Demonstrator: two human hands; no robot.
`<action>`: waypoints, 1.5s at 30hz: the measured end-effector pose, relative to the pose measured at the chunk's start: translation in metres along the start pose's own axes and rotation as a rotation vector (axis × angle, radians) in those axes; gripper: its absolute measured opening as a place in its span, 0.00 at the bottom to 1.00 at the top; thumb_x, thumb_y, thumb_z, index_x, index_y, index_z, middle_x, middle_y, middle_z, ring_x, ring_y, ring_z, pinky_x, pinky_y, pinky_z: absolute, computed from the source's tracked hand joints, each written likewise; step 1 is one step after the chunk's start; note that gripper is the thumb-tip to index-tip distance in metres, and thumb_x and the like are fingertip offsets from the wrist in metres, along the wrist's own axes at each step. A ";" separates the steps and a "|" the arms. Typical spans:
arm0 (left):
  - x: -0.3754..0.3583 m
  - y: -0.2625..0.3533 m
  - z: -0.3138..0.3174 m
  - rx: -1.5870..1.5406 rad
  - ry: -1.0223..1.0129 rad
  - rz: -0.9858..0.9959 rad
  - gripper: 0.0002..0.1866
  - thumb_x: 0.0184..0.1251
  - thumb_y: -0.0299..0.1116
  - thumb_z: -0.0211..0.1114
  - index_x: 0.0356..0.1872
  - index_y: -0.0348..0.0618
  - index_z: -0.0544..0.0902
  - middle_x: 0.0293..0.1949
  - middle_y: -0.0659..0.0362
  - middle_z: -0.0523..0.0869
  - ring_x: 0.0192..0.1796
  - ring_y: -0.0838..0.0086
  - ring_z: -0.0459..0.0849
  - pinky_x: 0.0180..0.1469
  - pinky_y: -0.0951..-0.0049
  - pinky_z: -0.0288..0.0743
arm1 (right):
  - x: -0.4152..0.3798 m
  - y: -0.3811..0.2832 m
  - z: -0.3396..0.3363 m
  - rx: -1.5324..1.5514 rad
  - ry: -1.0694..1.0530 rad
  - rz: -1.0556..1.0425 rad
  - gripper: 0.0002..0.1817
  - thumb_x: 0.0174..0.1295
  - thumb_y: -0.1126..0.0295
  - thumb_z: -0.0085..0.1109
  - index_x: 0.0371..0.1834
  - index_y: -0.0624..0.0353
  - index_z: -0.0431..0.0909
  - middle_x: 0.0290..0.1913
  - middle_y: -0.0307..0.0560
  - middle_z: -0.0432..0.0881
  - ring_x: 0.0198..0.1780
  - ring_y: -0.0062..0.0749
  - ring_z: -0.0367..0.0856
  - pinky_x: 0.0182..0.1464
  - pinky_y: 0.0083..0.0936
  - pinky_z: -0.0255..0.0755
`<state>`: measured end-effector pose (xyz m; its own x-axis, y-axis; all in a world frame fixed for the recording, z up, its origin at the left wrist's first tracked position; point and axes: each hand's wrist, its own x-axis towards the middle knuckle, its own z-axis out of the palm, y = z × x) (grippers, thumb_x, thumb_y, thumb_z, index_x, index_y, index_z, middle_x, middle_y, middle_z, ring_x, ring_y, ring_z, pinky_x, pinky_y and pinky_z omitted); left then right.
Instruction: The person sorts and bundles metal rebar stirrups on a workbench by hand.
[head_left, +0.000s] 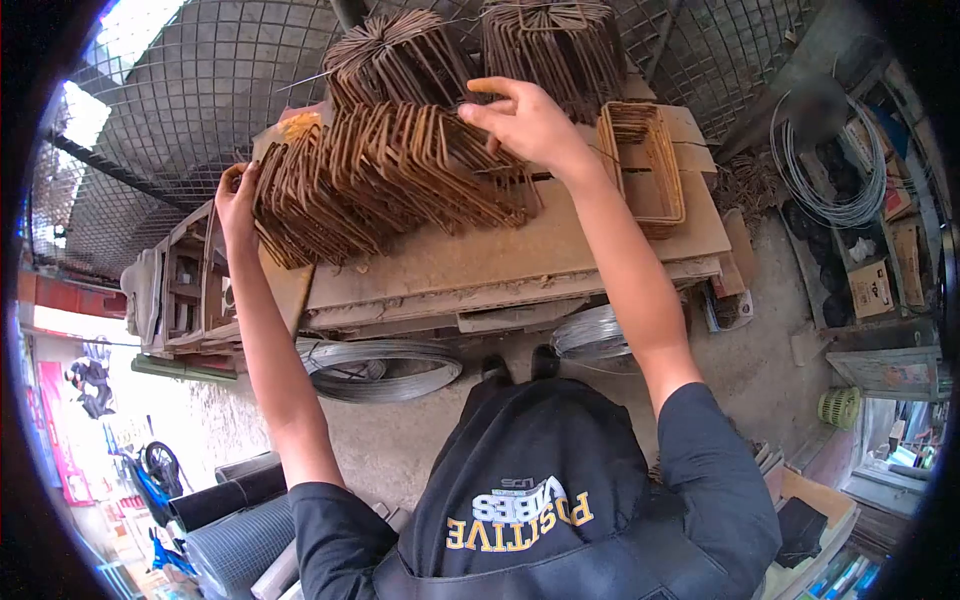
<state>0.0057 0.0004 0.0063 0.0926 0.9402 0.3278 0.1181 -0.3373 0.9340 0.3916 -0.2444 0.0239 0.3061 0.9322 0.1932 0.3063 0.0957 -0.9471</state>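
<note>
A long row of rusty rectangular rebar stirrups [370, 180] leans on its side across the wooden bench. At the row's left end, my left hand [238, 205] has its fingers curled against the outermost stirrup. My right hand [525, 125] is over the row's right end, index finger stretched out and thumb apart from it. I see nothing held between those fingers; its lower fingers are partly hidden. Behind the row stand two bundles of stirrups, a left bundle [395, 60] and a right bundle [555, 55]. To the right lies a neat stack of rectangular stirrups [675, 190].
The cardboard-topped bench [440, 265] runs along a wire mesh wall [210, 90]. Below it on the floor lie a large wire coil [390, 375] and a smaller coil [590, 335]. Another wire coil [840, 205] hangs at right. Mesh rolls [240, 540] lie at lower left.
</note>
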 end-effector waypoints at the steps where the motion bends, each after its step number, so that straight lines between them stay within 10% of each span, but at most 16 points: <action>1: -0.001 0.000 0.000 0.003 0.001 0.003 0.10 0.75 0.33 0.72 0.48 0.38 0.84 0.40 0.62 0.87 0.41 0.82 0.84 0.44 0.79 0.78 | -0.002 0.000 0.003 0.002 -0.010 0.010 0.35 0.68 0.54 0.72 0.70 0.69 0.76 0.46 0.53 0.93 0.33 0.27 0.88 0.44 0.29 0.82; 12: 0.000 -0.007 0.005 -0.066 -0.018 0.016 0.11 0.74 0.33 0.73 0.47 0.36 0.84 0.38 0.61 0.86 0.38 0.81 0.81 0.43 0.80 0.75 | -0.042 -0.006 0.040 -0.448 -0.115 0.021 0.30 0.58 0.63 0.75 0.64 0.64 0.84 0.60 0.62 0.87 0.56 0.49 0.89 0.61 0.37 0.81; 15: 0.006 -0.014 0.006 -0.084 0.004 0.053 0.11 0.73 0.32 0.73 0.45 0.34 0.84 0.38 0.61 0.86 0.38 0.81 0.80 0.43 0.78 0.75 | -0.037 -0.010 0.057 -0.362 0.111 -0.012 0.18 0.65 0.63 0.72 0.52 0.62 0.91 0.49 0.59 0.92 0.50 0.45 0.92 0.58 0.36 0.82; 20: 0.009 -0.020 0.006 -0.069 0.000 0.104 0.10 0.72 0.31 0.72 0.44 0.33 0.84 0.39 0.60 0.87 0.39 0.81 0.81 0.44 0.78 0.76 | -0.038 -0.006 0.073 -0.346 0.159 0.045 0.21 0.68 0.58 0.72 0.57 0.62 0.89 0.49 0.56 0.92 0.45 0.40 0.93 0.51 0.36 0.83; 22: 0.012 -0.020 0.009 -0.080 -0.004 0.091 0.10 0.74 0.29 0.72 0.47 0.34 0.83 0.40 0.58 0.88 0.40 0.79 0.85 0.43 0.78 0.78 | -0.043 -0.006 0.078 -0.297 0.177 0.071 0.22 0.71 0.61 0.71 0.60 0.65 0.87 0.41 0.48 0.93 0.24 0.18 0.81 0.28 0.22 0.75; 26: 0.018 -0.032 0.009 -0.086 -0.018 0.174 0.10 0.74 0.28 0.71 0.47 0.32 0.82 0.41 0.57 0.89 0.41 0.78 0.85 0.44 0.77 0.79 | -0.077 -0.010 0.071 -0.125 0.343 0.012 0.21 0.71 0.63 0.70 0.62 0.64 0.86 0.44 0.46 0.92 0.25 0.16 0.80 0.29 0.19 0.75; 31: 0.011 -0.022 0.011 -0.077 0.004 0.085 0.13 0.73 0.32 0.72 0.49 0.32 0.83 0.41 0.56 0.87 0.40 0.76 0.84 0.44 0.76 0.78 | -0.133 0.017 0.001 -0.163 0.721 0.115 0.16 0.72 0.64 0.66 0.56 0.62 0.88 0.40 0.46 0.92 0.28 0.22 0.83 0.36 0.25 0.77; 35: 0.009 -0.019 0.013 -0.110 0.040 0.065 0.10 0.71 0.30 0.72 0.46 0.33 0.85 0.39 0.60 0.87 0.40 0.79 0.81 0.47 0.77 0.76 | -0.169 0.044 -0.062 -0.901 0.966 0.209 0.20 0.70 0.55 0.67 0.56 0.56 0.89 0.47 0.55 0.86 0.52 0.50 0.86 0.57 0.41 0.78; 45: 0.013 -0.026 0.007 -0.189 -0.021 0.044 0.12 0.74 0.33 0.73 0.49 0.35 0.84 0.42 0.59 0.87 0.43 0.78 0.83 0.46 0.74 0.77 | -0.188 0.075 -0.103 -0.732 0.890 0.385 0.23 0.63 0.50 0.72 0.47 0.62 0.92 0.38 0.56 0.92 0.43 0.49 0.92 0.49 0.38 0.81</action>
<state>0.0110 0.0213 -0.0145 0.1139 0.9231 0.3674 -0.0738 -0.3609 0.9297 0.4497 -0.4483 -0.0570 0.9132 0.2627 0.3116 0.4071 -0.6226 -0.6683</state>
